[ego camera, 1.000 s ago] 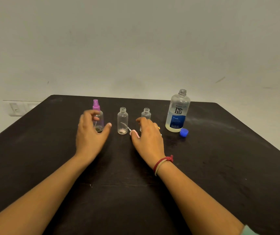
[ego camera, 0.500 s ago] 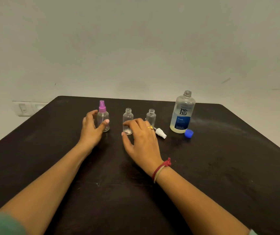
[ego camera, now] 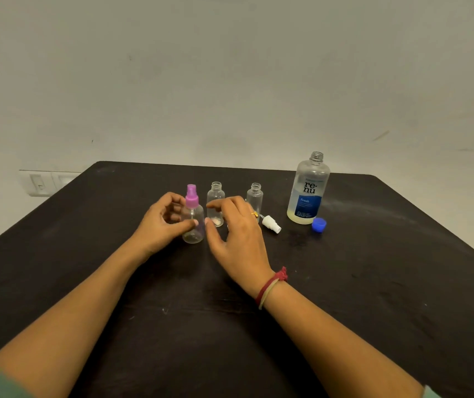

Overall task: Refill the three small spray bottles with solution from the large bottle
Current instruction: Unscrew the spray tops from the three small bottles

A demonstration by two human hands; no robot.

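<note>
Bottle with pink sprayer [ego camera: 194, 235] upright on desk [ego camera: 373, 282], left hand [ego camera: 158, 225] grip curled round it; right hand [ego camera: 238, 237], grip apart, partly screens middle bottle [ego camera: 215, 195] and third bottle [ego camera: 255, 196]. White sprayer [ego camera: 271, 224], renu bottle [ego camera: 308, 193], blue cap [ego camera: 319, 224] to right

A plain off-white wall [ego camera: 230, 67] fills the upper half of the view, lit softly and evenly, a little dimmer toward the top corners; a short dark streak [ego camera: 380, 135] marks it at the right, and a tiny dark speck [ego camera: 92, 141] sits at the left; low on the wall at the left, a white switch panel [ego camera: 47, 182] shows just beyond the table's edge; a black table [ego camera: 388, 297] with rounded far corners spreads across the lower half; whether its far edge touches the wall cannot be told; its matte top carries pale dusty smears [ego camera: 353, 205] toward the far right and a few small white flecks [ego camera: 164, 310] nearer the camera.
</note>
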